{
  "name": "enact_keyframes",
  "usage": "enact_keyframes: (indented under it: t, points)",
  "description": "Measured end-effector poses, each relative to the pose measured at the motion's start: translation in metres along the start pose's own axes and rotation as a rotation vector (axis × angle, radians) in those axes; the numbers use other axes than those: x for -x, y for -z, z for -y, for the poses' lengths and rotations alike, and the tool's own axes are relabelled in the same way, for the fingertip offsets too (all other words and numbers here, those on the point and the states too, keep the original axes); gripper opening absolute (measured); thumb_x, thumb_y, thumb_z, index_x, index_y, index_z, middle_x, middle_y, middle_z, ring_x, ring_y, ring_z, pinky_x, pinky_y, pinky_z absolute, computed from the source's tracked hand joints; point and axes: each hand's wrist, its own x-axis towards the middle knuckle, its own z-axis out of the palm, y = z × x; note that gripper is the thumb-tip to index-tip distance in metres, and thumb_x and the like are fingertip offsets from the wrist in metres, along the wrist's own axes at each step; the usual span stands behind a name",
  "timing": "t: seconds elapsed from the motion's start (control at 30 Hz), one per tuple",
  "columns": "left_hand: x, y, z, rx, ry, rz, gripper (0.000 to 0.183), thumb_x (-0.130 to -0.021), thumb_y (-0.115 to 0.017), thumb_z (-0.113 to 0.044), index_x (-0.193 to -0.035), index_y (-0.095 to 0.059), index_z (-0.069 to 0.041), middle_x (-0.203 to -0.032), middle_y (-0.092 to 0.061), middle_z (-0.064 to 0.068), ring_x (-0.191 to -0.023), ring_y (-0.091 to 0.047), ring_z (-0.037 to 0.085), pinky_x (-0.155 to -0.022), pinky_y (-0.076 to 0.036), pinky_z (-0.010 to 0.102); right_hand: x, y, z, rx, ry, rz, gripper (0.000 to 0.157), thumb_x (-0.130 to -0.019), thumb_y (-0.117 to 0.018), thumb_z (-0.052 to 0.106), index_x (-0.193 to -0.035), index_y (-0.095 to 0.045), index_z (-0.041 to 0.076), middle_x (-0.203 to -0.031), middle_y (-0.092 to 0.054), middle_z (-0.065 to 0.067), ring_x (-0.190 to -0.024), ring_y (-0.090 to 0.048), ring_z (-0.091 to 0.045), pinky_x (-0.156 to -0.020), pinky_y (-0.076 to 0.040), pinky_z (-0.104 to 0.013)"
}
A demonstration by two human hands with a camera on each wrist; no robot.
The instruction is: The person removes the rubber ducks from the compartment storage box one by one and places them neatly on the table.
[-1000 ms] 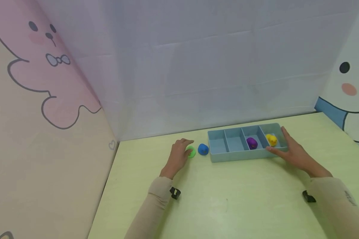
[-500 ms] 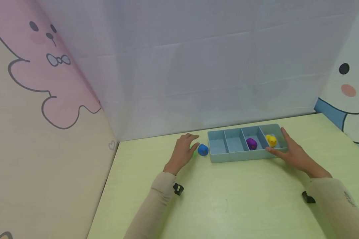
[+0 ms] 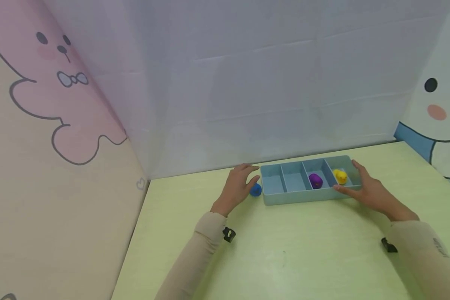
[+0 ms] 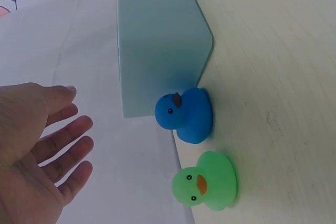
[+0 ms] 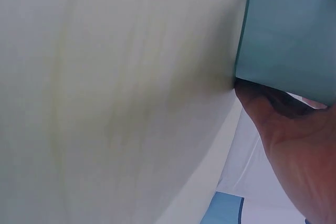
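Observation:
My left hand (image 3: 237,187) hovers with fingers spread and loosely bent, close to a blue rubber duck (image 3: 256,190) and partly over it. In the left wrist view the hand is apart from the blue duck, and a green rubber duck (image 4: 210,182) sits beside it; the head view has the green one hidden behind the hand. A blue-grey divided box (image 3: 307,194) stands right of them. My right hand (image 3: 373,196) grips its right end, thumb on the front wall and fingers at the end wall. The box holds a purple duck (image 3: 316,181) and a yellow duck (image 3: 340,176) in separate compartments.
The pale yellow-green table (image 3: 270,254) meets a white cloth wall (image 3: 247,91) behind the box. A cartoon-printed panel (image 3: 60,166) rises at the left, and another printed panel (image 3: 435,125) stands at the right.
My left hand has moved right, from the green duck past it to the blue duck, with its fingers still apart. The right hand stays at the box, which has hardly moved.

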Motion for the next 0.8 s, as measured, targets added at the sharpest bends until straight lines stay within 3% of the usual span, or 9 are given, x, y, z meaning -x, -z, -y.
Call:
enact_keyframes:
  t: [0.2,0.53,0.67,0.8]
  points:
    - [-0.012,-0.002,-0.016,-0.025,-0.097,0.013,0.034,-0.101,-0.065,-0.025,-0.132,-0.067,-0.01,-0.125,-0.072,0.006,-0.118,-0.066,0.023,-0.106,-0.051,0.041,-0.005,0.004,-0.003,0.023,0.002,-0.002,0.125,-0.09,-0.066,0.065,-0.16,0.014,0.001,-0.15,-0.021,-0.053,-0.131,-0.033,-0.071,-0.101,-0.036,-0.079]
    - [-0.029,-0.005,-0.037,-0.083,-0.196,0.082,0.036,-0.103,-0.063,-0.026,-0.135,-0.065,-0.01,-0.127,-0.071,0.005,-0.121,-0.064,0.02,-0.108,-0.049,0.037,-0.006,0.006,-0.004,0.015,0.06,0.029,0.12,-0.093,-0.064,0.061,-0.159,0.028,0.02,-0.162,-0.007,-0.043,-0.137,-0.028,-0.07,-0.104,-0.031,-0.08]
    - [-0.034,-0.005,-0.043,-0.134,-0.225,0.142,0.037,-0.104,-0.061,-0.028,-0.137,-0.063,-0.012,-0.127,-0.07,0.005,-0.119,-0.064,0.018,-0.107,-0.049,0.035,-0.005,0.006,-0.002,-0.009,0.051,0.043,0.119,-0.094,-0.063,0.061,-0.158,0.029,0.022,-0.165,0.002,-0.038,-0.141,-0.022,-0.069,-0.105,-0.026,-0.081]
    - [-0.039,-0.002,-0.048,-0.167,-0.229,0.201,0.039,-0.104,-0.06,-0.028,-0.14,-0.061,-0.013,-0.133,-0.068,0.004,-0.122,-0.063,0.02,-0.106,-0.049,0.038,-0.004,0.005,-0.002,-0.009,0.032,0.05,0.119,-0.093,-0.062,0.063,-0.158,0.029,0.022,-0.164,0.001,-0.04,-0.14,-0.022,-0.07,-0.105,-0.027,-0.082]
